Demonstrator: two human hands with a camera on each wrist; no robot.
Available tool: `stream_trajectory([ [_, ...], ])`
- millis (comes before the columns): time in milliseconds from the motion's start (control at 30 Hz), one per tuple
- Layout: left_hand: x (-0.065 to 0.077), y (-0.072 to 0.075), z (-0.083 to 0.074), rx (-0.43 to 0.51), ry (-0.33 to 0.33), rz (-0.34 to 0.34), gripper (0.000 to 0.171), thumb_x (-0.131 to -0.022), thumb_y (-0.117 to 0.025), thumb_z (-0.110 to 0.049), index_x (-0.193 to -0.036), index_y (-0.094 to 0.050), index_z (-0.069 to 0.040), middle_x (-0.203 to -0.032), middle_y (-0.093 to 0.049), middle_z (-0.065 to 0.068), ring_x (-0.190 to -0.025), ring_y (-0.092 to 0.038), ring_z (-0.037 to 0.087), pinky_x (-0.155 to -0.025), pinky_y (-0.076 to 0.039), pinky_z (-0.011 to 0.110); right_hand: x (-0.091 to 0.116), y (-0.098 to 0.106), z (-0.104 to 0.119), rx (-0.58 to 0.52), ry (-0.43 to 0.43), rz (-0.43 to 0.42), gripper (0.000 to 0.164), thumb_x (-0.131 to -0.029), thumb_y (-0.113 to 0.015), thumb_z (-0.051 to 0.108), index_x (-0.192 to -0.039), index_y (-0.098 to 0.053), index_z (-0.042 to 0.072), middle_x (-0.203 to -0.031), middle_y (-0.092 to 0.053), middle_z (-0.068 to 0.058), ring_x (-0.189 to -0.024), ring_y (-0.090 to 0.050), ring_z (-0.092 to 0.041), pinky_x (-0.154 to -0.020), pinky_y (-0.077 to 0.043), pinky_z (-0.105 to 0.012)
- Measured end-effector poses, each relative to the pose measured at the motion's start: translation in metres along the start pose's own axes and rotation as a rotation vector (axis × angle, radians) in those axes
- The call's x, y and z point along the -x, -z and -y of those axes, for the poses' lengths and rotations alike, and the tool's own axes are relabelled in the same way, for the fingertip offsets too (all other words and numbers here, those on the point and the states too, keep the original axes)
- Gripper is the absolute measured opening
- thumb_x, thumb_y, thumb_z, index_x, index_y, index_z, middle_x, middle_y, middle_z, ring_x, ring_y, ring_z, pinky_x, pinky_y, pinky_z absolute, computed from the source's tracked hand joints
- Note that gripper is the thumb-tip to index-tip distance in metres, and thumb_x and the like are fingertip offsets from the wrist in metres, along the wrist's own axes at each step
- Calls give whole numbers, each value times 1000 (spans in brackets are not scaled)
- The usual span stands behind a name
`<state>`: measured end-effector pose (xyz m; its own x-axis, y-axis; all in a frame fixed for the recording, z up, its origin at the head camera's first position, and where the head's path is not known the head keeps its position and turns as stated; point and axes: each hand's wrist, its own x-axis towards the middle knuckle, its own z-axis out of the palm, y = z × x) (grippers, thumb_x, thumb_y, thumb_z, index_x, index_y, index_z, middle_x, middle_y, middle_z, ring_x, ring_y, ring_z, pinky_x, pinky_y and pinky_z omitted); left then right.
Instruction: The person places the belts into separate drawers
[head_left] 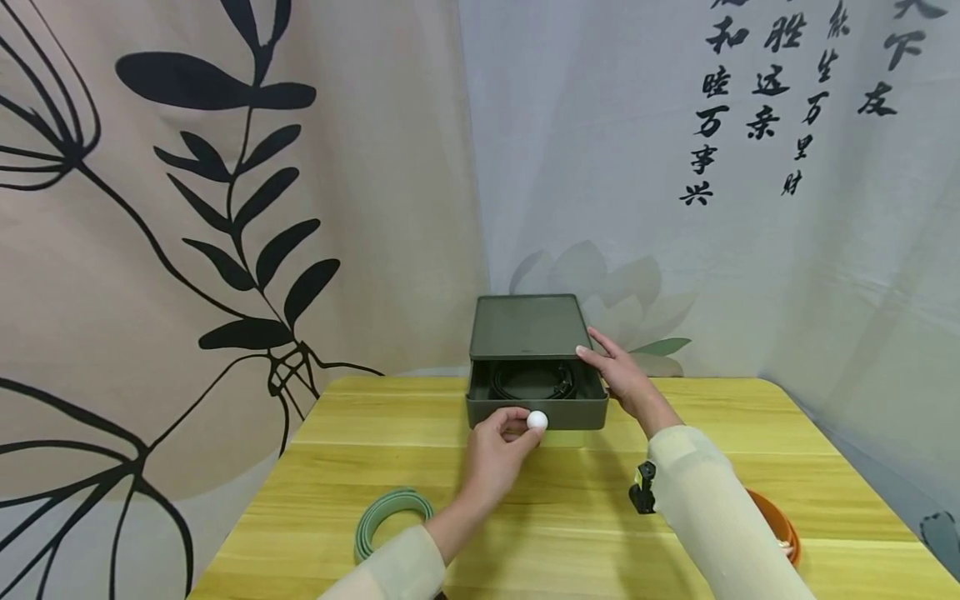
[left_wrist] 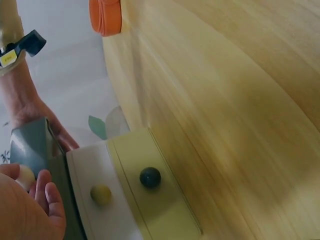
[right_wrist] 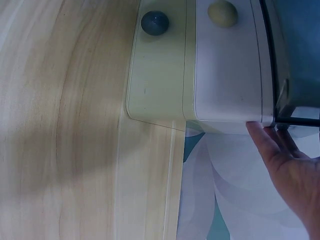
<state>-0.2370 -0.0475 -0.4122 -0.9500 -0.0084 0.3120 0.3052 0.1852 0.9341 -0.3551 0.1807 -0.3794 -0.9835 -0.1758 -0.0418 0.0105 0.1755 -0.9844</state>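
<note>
A small stacked drawer cabinet [head_left: 528,325] stands at the table's far side, its dark green top drawer [head_left: 577,415] pulled part way out. Inside that drawer lies a coiled black cable [head_left: 564,387]. My left hand [head_left: 495,454] pinches the drawer's round white knob [head_left: 537,421] between thumb and fingers. Against the cabinet's right side, my right hand [head_left: 626,383] rests with extended fingers, its thumb near the top front edge. Below, a white drawer [right_wrist: 227,75] has a yellowish knob [left_wrist: 101,194], and a pale green drawer [right_wrist: 157,75] has a dark knob [left_wrist: 150,177]; both are shut.
A rolled green strap [head_left: 365,533] lies on the wooden table [head_left: 570,533] beside the left sleeve. An orange round item [head_left: 780,525] sits at the right, partly behind the right sleeve. Close behind the cabinet hangs a printed cloth [head_left: 397,208].
</note>
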Motion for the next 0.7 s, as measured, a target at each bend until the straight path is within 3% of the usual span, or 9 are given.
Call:
stream_trajectory([
  [700,-21,-4,5,6,19,-29,23,-87,-78,-16,-106,-69,-6,-94,-71,4,-82,-69,15,-70,-56,28,1,-4,3,-44,-2,-2,73,-102,-55,42,-160,-13,30,-165,-1,-16,-147,-13,-41,-108,-29,-65],
])
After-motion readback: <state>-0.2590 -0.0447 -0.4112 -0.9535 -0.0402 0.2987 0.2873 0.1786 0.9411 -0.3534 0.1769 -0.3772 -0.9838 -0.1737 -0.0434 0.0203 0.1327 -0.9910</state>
